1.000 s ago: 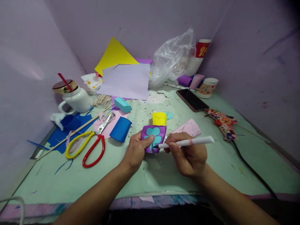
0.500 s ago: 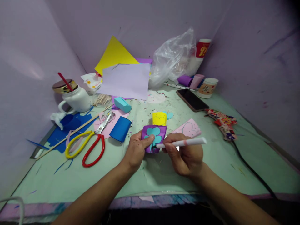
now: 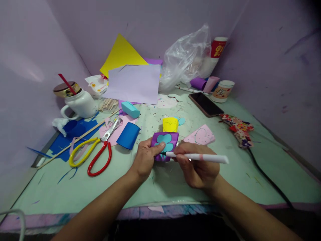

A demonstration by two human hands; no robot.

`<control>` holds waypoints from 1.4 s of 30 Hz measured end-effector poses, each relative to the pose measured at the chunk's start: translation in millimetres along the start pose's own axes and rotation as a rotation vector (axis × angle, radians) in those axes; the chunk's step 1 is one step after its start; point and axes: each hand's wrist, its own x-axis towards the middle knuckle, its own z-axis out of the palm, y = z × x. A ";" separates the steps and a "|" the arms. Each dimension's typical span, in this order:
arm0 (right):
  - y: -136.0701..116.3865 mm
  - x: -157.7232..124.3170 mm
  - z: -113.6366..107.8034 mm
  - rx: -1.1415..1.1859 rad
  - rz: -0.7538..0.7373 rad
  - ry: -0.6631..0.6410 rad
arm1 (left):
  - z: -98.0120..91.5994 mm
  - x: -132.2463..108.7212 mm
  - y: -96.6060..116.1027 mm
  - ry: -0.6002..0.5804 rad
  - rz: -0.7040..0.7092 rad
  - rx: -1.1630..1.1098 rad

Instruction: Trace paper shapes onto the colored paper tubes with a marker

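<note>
My left hand (image 3: 144, 159) grips a small curled piece of purple paper (image 3: 175, 136) by its left side. On its face lies a light-blue paper flower (image 3: 164, 138), with my left thumb pressing on a petal. In my right hand (image 3: 198, 165) is a white marker (image 3: 209, 158), its dark tip at the flower's lower part. Just behind the purple piece stands a yellow curled paper (image 3: 170, 124) with a drawn outline. A pink paper (image 3: 200, 135) with a heart drawn on it lies behind my right hand.
To the left lie scissors (image 3: 108, 144) with yellow and red handles, a blue curled paper (image 3: 128, 135) and a long stick (image 3: 82, 136). A white mug (image 3: 81, 104), paper sheets (image 3: 134, 83), plastic bag (image 3: 184, 57), phone (image 3: 205, 104), paper cup (image 3: 222, 91) and a cloth-covered object with a cord (image 3: 238, 129) surround the work area.
The marker's rear end has swung slightly lower and to the right, and its tip has shifted a little left on the flower. The whole view has moved slightly.
</note>
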 end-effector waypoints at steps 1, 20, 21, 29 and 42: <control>-0.5 1.4 0.5 -0.017 -0.019 -0.006 | -0.1 0.3 -0.4 0.000 0.004 -0.001; -2.3 3.8 -1.5 -0.069 -0.013 -0.069 | -0.7 -0.6 -0.4 0.022 0.003 0.012; -2.2 3.5 -1.5 -0.057 -0.004 -0.070 | -0.6 -0.5 -0.4 0.025 0.000 0.013; -3.9 3.5 -1.0 -0.059 0.015 -0.050 | -0.4 -0.6 -0.1 0.011 0.001 0.007; 0.0 1.8 0.6 -0.142 -0.147 -0.031 | 0.4 -0.9 0.0 0.030 -0.010 0.014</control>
